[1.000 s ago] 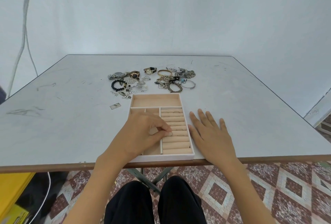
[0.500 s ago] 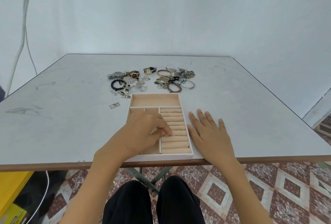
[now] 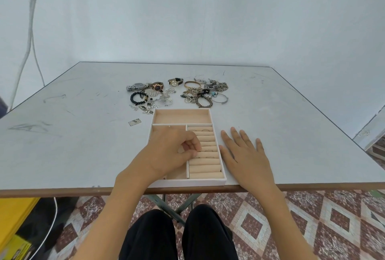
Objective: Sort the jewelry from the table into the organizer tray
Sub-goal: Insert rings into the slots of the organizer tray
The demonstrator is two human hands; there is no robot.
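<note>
- Pale blue-grey wall fills the background, and a white worktop (image 3: 270,118) with a dark rim stretches out below it, scuffed here and there.
- Organizer tray (image 3: 216,182) sits right at the near edge of the worktop, its front wall almost flush with the brown lip.
- Left hand (image 3: 166,153) is over the tray's left side, and its grip is curled: thumb and fingertips (image 3: 195,145) pressed together at the left end of the ring rolls. Whether anything small sits in that pinch, I cannot tell.
- Right hand (image 3: 245,155) lies flat on the worktop just beside the tray's right wall, fingers spread, its grip holding nothing.
- Ring rolls (image 3: 206,169) fill the tray's right column; a few thin rings show in the upper slots.
- Long back compartment (image 3: 181,117) of the tray is bare beige.
- Jewelry pile (image 3: 177,95) lies just beyond the tray's far wall: watches, a black bead bracelet (image 3: 136,98), a gold bangle (image 3: 192,84), chains and silver pieces in two loose clusters.
- One small flat tag (image 3: 135,122) lies alone, left of the tray.
- Plenty of open worktop to the left, to the right and behind the pile; both side edges are well apart from the hands.
- Below the near edge: black-clad knees, patterned floor tiles, a yellow box (image 3: 14,214) at lower left.
</note>
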